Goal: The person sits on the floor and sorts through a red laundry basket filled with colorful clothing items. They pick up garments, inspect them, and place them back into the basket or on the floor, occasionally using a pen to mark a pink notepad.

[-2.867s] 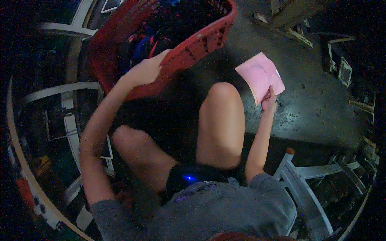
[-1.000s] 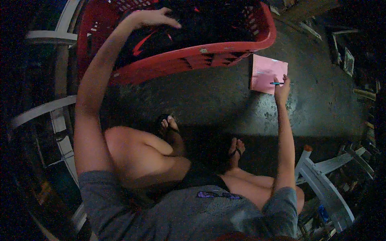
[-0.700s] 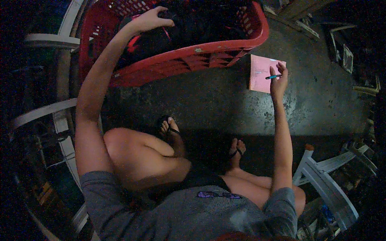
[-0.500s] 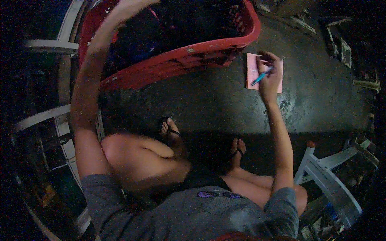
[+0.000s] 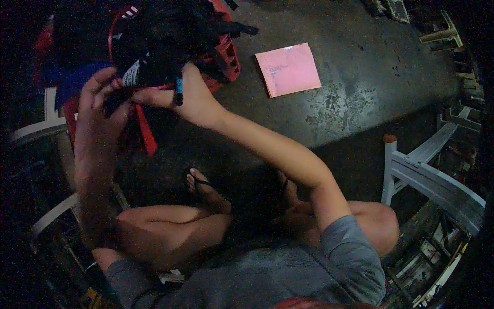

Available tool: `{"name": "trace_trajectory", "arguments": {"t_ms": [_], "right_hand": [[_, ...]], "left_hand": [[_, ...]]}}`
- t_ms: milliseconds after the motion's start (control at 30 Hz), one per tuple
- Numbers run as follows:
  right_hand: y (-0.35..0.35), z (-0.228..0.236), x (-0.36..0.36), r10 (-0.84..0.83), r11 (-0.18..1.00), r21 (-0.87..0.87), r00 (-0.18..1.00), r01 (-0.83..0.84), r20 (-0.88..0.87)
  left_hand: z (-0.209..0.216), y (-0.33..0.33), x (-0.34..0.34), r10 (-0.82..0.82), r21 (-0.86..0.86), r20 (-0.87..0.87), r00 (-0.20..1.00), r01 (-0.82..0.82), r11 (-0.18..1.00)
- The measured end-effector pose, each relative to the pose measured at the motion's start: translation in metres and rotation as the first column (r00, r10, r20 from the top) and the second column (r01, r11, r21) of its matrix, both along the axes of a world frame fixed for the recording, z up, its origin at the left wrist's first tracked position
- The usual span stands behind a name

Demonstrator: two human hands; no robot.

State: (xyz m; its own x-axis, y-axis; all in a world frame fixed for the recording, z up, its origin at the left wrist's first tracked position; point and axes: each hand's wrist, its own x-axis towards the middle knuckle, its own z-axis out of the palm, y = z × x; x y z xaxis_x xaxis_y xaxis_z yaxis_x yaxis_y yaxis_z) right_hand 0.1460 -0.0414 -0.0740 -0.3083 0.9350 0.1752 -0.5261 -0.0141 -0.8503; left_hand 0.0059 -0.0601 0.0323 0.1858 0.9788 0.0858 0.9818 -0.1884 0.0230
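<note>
A dark fabric item (image 5: 170, 41) with black straps, red edging and a white label (image 5: 131, 74) is lifted at the near side of the red basket (image 5: 229, 59). My left hand (image 5: 103, 95) has its fingers closed on the item's edge beside the label. Reaching across from the right, my right hand (image 5: 198, 103) has its thumb or finger at the same edge. It also keeps hold of a blue-and-black pen (image 5: 179, 92), pointing down. The fingertips are partly hidden in the dark cloth. A red strap (image 5: 146, 134) dangles below the hands.
A pink sheet or pad (image 5: 293, 72) with some writing lies on the dark, stained floor right of the basket. A grey-white chair or stool frame (image 5: 432, 180) stands at right, with pale frames (image 5: 56, 211) at left. My sandalled feet (image 5: 198, 180) are below.
My right hand has left the pink paper and come left to the dark item, pen still in it. The item is now raised from the basket in my left hand. The view has shifted.
</note>
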Motion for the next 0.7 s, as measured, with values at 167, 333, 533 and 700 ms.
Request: {"name": "trace_trajectory", "arguments": {"t_ms": [167,333,533,700], "right_hand": [[-0.007,-0.028,0.03,0.238,0.958,0.069,0.902,-0.28,0.361],[-0.041,-0.087,0.045,-0.117,0.767,0.581,0.832,-0.271,0.543],[-0.098,-0.168,0.085,-0.185,0.746,0.445,0.487,-0.496,0.853],[-0.109,-0.203,0.115,0.374,0.838,-0.234,0.207,-0.493,0.904]], "left_hand": [[0.085,-0.043,-0.008,0.243,-0.779,0.538,0.807,0.366,0.509],[0.1,-0.043,-0.032,-0.105,-0.828,0.495,0.863,0.505,0.245],[0.035,-0.044,-0.071,0.207,-0.442,0.545,0.812,0.068,0.895],[-0.006,0.064,-0.156,0.425,-0.329,0.433,0.795,-0.3,0.895]]}}
